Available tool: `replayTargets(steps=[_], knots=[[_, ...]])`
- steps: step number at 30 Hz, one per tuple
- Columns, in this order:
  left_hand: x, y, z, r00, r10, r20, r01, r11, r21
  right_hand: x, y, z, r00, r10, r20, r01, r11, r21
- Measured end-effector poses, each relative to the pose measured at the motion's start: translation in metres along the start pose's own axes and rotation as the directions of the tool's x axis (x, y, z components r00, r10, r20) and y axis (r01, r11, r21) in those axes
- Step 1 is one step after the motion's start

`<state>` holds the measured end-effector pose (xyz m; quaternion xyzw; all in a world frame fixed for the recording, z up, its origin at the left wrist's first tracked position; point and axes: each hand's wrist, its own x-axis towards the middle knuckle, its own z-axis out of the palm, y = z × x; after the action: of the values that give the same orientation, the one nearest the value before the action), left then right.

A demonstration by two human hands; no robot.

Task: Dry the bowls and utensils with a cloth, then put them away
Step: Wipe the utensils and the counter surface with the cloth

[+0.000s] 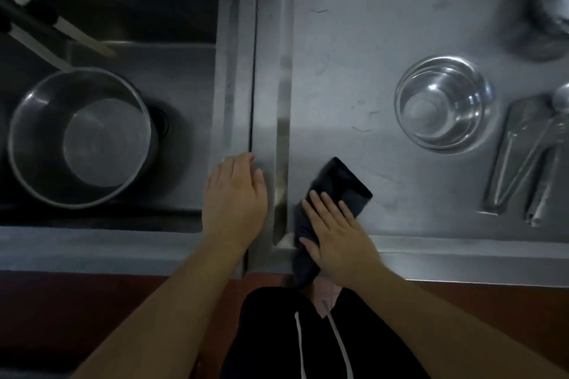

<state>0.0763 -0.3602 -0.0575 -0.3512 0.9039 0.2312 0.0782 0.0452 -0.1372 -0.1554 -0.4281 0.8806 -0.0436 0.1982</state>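
I count one cloth (334,194) under my flat, spread right hand (337,237), one glass bowl (443,103) beyond it, utensils (523,157) further right, while my relaxed left hand (234,197) rests on the counter (354,40).

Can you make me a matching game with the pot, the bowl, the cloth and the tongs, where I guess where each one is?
Things:
1. pot
2. bowl
3. cloth
4. tongs

Places:
A. under the right hand
B. in the sink
C. far right of the counter
D. on the counter, left of the tongs

Pairs: 1-B, 2-D, 3-A, 4-C
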Motion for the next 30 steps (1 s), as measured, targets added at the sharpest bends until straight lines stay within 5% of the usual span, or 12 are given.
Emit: replayTargets(steps=[6,13,21,25,27,30], knots=[[0.018,0.026,0.01,0.997,0.073,0.03,-0.071,0.996,-0.053,-0.031,0.079,-0.013,0.918,0.395,-0.032,-0.396,0.918,-0.034],[0.05,0.052,0.029,0.972,0.185,0.145,-0.201,0.974,0.107,0.043,0.1,-0.029,0.923,0.378,-0.074,-0.381,0.924,-0.031],[0.085,0.071,0.036,0.985,0.131,0.111,-0.143,0.984,0.104,0.232,0.136,-0.092,0.867,0.455,-0.202,-0.439,0.891,0.117],[0.094,0.08,0.038,0.993,0.099,0.06,-0.103,0.993,0.054,0.284,0.13,-0.11,0.934,0.318,-0.165,-0.307,0.947,0.092],[0.1,0.084,0.038,0.996,0.088,0.022,-0.088,0.995,0.037,0.28,0.121,-0.108,0.988,0.089,-0.126,-0.083,0.995,0.052],[0.115,0.09,0.036,0.996,0.084,0.017,-0.085,0.993,0.077,0.251,0.135,-0.101,0.96,-0.274,-0.064,0.271,0.961,-0.044]])
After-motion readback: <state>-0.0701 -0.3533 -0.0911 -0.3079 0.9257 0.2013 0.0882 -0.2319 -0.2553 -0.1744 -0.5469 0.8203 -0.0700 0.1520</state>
